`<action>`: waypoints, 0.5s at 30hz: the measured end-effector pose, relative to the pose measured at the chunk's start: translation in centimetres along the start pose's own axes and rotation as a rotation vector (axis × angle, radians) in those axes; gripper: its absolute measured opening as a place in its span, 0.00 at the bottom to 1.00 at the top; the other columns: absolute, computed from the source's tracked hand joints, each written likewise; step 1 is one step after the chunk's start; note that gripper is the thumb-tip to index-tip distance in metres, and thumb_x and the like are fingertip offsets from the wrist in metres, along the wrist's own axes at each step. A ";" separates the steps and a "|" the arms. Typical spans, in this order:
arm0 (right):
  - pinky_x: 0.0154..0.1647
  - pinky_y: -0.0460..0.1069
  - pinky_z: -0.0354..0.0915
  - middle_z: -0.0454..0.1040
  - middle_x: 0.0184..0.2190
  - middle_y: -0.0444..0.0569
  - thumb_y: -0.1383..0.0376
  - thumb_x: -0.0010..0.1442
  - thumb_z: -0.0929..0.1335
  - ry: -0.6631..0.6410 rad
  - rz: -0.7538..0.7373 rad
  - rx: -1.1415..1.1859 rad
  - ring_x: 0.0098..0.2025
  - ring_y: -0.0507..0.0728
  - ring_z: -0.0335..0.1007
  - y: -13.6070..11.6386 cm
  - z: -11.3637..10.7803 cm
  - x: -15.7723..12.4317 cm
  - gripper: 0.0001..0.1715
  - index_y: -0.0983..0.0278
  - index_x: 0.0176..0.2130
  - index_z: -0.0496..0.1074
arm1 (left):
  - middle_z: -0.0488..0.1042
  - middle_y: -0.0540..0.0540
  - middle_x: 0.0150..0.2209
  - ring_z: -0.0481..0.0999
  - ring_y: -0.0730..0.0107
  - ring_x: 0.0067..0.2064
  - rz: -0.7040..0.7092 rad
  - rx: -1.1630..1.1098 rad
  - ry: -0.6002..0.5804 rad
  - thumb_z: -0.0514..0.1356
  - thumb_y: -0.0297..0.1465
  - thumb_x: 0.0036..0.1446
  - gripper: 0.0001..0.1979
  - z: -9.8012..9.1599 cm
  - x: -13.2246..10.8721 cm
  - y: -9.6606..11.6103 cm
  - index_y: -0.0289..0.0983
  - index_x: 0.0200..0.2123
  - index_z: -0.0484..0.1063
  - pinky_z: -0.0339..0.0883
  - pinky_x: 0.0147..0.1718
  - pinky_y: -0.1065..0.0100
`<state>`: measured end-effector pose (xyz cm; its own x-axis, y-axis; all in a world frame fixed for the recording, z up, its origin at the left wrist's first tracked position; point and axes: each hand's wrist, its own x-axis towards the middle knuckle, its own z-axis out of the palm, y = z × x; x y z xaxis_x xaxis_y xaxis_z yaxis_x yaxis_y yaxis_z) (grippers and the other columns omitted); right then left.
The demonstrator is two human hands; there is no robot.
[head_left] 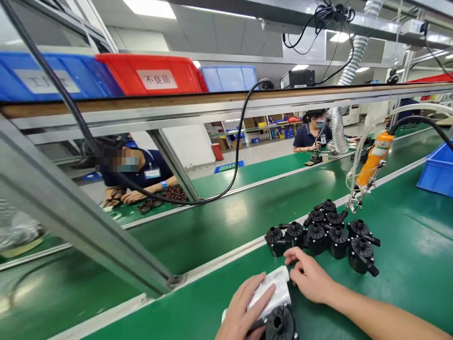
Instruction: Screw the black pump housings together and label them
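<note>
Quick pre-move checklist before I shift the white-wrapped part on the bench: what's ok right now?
1. Left hand on the white-wrapped part: ok.
2. Right hand touching its far end: ok.
3. Black cap visible at its near end: ok; seating cannot tell.
4. Cluster of black parts close beyond right fingers, not touching: ok.
5. Hanging orange tool apart from both hands: ok.
6. Full grip strength: cannot tell.

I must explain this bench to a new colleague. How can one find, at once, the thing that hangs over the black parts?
Start at the green workbench and find the cluster of black round plastic parts beyond the right hand. Just above its far right edge hangs an orange, bottle-shaped tool, tip down, on pale tubing. It is the only orange, suspended object there.
</note>
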<state>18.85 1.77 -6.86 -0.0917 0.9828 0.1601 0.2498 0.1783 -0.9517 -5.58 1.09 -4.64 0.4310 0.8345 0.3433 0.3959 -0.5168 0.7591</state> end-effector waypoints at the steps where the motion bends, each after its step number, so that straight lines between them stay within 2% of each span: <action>1: 0.36 0.47 0.69 0.75 0.48 0.50 0.70 0.64 0.63 -0.036 0.017 0.030 0.32 0.51 0.73 0.1 0.2 0.1 0.21 0.62 0.55 0.69 | 0.76 0.39 0.64 0.67 0.37 0.67 -0.003 -0.034 0.000 0.65 0.40 0.63 0.17 -0.1 -0.1 -0.1 0.53 0.54 0.83 0.54 0.69 0.44; 4: 0.31 0.46 0.67 0.75 0.46 0.49 0.62 0.70 0.63 -0.110 0.032 0.098 0.30 0.51 0.73 -0.2 0.5 0.0 0.17 0.62 0.56 0.70 | 0.75 0.37 0.64 0.70 0.37 0.64 -0.080 -0.093 0.105 0.65 0.45 0.64 0.17 -0.9 -0.3 -0.6 0.49 0.53 0.85 0.60 0.68 0.44; 6: 0.33 0.46 0.67 0.76 0.46 0.48 0.61 0.67 0.69 -0.098 0.017 0.101 0.32 0.50 0.72 -0.4 0.8 -0.1 0.19 0.62 0.56 0.71 | 0.75 0.36 0.64 0.73 0.38 0.63 -0.130 -0.051 0.158 0.62 0.45 0.66 0.18 -1.1 -0.2 -1.1 0.48 0.53 0.84 0.63 0.67 0.45; 8: 0.33 0.45 0.65 0.76 0.46 0.48 0.65 0.58 0.74 -0.096 -0.002 0.090 0.33 0.50 0.70 -0.5 1.2 0.0 0.23 0.62 0.54 0.72 | 0.76 0.37 0.63 0.73 0.39 0.64 -0.136 0.050 0.106 0.63 0.44 0.66 0.19 -1.1 -0.2 -1.4 0.48 0.57 0.82 0.65 0.66 0.46; 10: 0.31 0.45 0.62 0.77 0.46 0.47 0.68 0.54 0.75 -0.104 -0.002 0.064 0.34 0.51 0.68 -0.6 1.5 0.0 0.25 0.61 0.52 0.74 | 0.73 0.40 0.66 0.71 0.41 0.67 -0.113 0.159 0.024 0.63 0.41 0.66 0.23 -1.1 -0.2 -1.5 0.50 0.63 0.76 0.65 0.67 0.46; 13: 0.38 0.48 0.64 0.78 0.44 0.47 0.65 0.55 0.76 -0.036 0.024 -0.066 0.36 0.54 0.70 -0.7 1.6 0.1 0.24 0.61 0.52 0.76 | 0.69 0.42 0.70 0.69 0.45 0.69 -0.101 0.281 -0.061 0.59 0.39 0.69 0.29 -1.7 -0.1 -1.0 0.52 0.71 0.65 0.66 0.67 0.45; 15: 0.42 0.50 0.64 0.78 0.37 0.45 0.63 0.56 0.77 -0.033 0.053 -0.139 0.37 0.55 0.71 -0.6 1.5 0.1 0.23 0.61 0.52 0.78 | 0.74 0.39 0.64 0.74 0.46 0.64 -0.123 0.310 -0.148 0.61 0.40 0.67 0.28 -2.4 0.2 -0.6 0.49 0.68 0.69 0.71 0.63 0.47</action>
<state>17.21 1.69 -6.69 -0.1053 0.9895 0.0994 0.3860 0.1328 -0.9129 -7.65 2.03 -3.66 0.4684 0.8692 0.1586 0.6694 -0.4663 0.5783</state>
